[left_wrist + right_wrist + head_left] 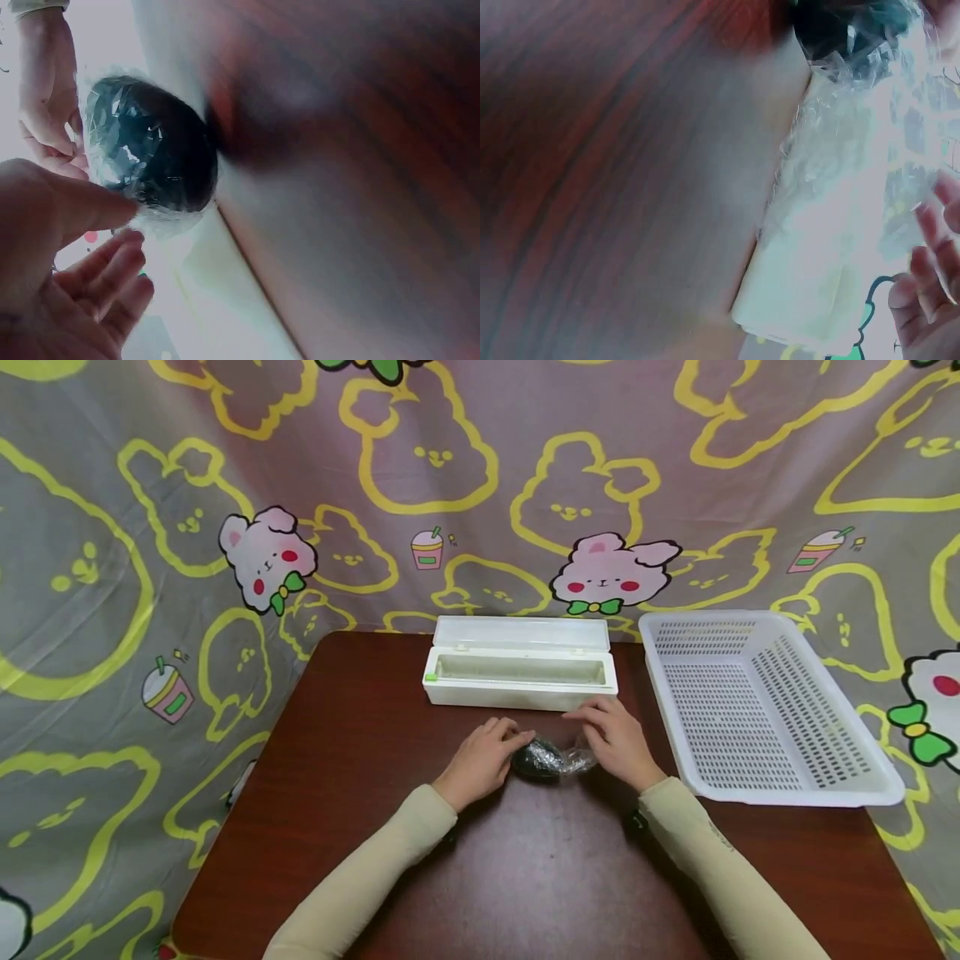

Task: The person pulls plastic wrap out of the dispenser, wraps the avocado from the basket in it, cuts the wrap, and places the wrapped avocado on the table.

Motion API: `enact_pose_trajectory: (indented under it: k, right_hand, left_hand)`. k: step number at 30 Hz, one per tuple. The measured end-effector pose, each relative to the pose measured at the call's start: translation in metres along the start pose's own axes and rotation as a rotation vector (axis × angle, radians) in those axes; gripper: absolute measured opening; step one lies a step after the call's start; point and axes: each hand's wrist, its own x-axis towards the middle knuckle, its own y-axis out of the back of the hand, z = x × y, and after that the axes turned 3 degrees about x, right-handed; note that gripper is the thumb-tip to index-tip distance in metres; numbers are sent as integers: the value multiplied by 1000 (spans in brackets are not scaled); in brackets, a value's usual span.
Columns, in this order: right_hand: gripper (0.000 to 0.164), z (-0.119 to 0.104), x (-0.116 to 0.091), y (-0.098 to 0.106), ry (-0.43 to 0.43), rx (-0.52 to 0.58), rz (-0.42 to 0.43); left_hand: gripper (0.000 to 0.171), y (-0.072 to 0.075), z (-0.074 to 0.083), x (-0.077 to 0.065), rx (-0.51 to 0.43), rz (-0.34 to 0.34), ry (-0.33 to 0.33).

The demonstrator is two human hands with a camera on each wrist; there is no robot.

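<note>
A dark, rounded item [154,146] wrapped in shiny plastic film lies on the table, in front of a long white box [521,695]. My left hand [480,760] is at its left end, and the thumb and fingers pinch the wrap at its edge. To the right of the item, my right hand [617,743] pinches the loose tail of clear plastic film [577,762]. This film [821,165] stretches from the item toward the right fingertips in the right wrist view. Part of the item's left side is hidden behind the left fingers in the head view.
The white box's lid [521,633] stands raised at the back, with a long trough below it and a small green tab [431,677] at its left. A white perforated basket [667,714] sits on the right of the brown table [352,718]. A patterned curtain [480,543] hangs behind.
</note>
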Motion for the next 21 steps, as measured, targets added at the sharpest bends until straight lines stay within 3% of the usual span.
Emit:
enact_pose_trajectory:
  k: [3,8,13,21]
  right_hand:
    - [39,3,0,2,-30,62,-60]
    - [46,4,-1,3,-127,195,-245]
    - [49,4,-2,-1,-159,234,-428]
    - [62,7,-7,-8,-89,275,-488]
  left_hand:
    - [54,0,-1,0,-30,-27,-10]
    - [64,1,0,0,-88,-74,-22]
    - [64,-1,-2,2,-149,-64,-31]
    - [50,-6,-12,2,-266,-86,-32]
